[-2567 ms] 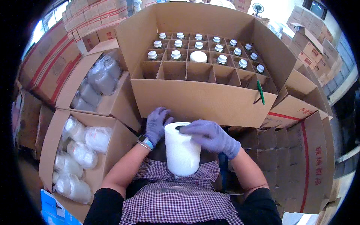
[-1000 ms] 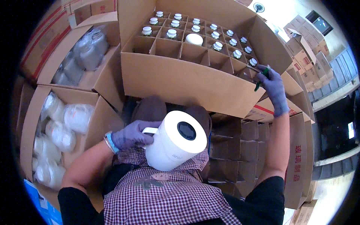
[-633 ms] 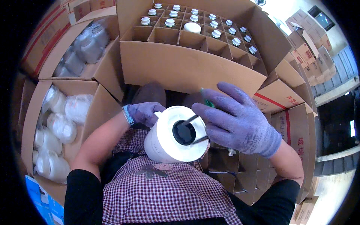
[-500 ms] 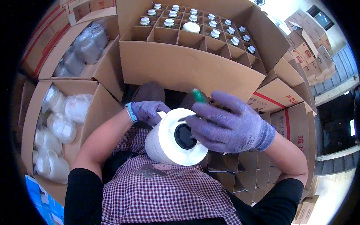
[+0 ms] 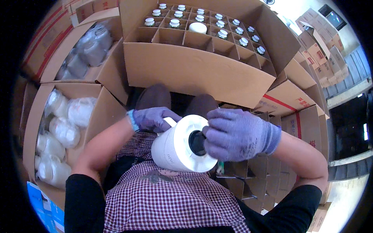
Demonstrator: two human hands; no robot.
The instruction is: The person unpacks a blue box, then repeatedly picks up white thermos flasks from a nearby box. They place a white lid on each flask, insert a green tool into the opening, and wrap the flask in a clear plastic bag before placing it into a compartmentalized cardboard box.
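Half a second ago my right hand (image 5: 239, 134) lay spread across the jug's upturned bottom with a green pen showing above the fingers; now it has slid to the right edge of that bottom, fingers curled in against the dark recess, and the pen no longer shows there. My left hand (image 5: 153, 118) has hardly moved: it stays wrapped around the jug's handle on the far side.

The white plastic jug (image 5: 180, 145) lies tipped on its side over my lap, just above the checked shirt (image 5: 171, 198), its round bottom turned up toward the camera. The bottom has a pale rim and a dark circular hollow in the middle. Both hands wear purple gloves.

I cannot tell what my right fingertips pinch, since they fold out of sight against the hollow. A bit of green peeks out under the jug's lower right edge; I can't say for sure what it is. The jug's neck and cap are hidden behind its body.

Ahead stands the big divided carton (image 5: 202, 70) with capped jugs in its far cells. On my left, an open carton (image 5: 97, 116) holds bagged jugs, blurred by the plastic.
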